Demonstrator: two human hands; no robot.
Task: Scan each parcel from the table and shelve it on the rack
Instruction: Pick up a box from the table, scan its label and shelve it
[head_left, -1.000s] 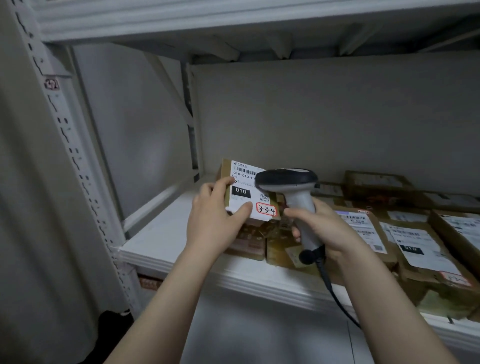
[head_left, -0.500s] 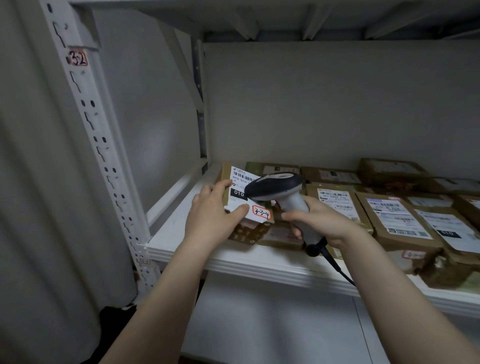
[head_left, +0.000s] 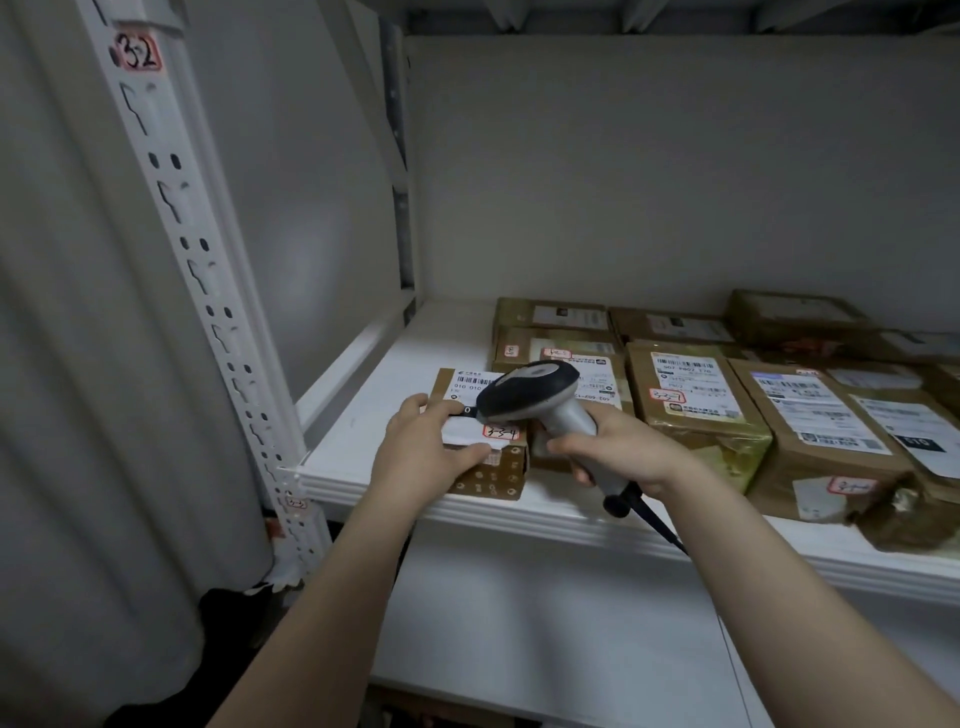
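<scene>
White steel rack shelf (head_left: 374, 415) carries rows of taped cardboard parcels (head_left: 696, 410) across its middle and right, and the small parcel (head_left: 498, 467) in hand rests at its near left edge, just beside them. The left hand (head_left: 421, 447) grips that parcel's near corner, thumb across the label (head_left: 467, 382), while the right hand (head_left: 623, 447) is wrapped round the corded barcode scanner (head_left: 530, 389) held over its top. Done well, I judge, it gets slid back from that edge and squared to its neighbours, the red-edged sticker (head_left: 500, 432) up and readable.

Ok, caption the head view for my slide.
Left hand holds a labelled parcel on the white shelf while right hand grips the scanner above it.
</scene>
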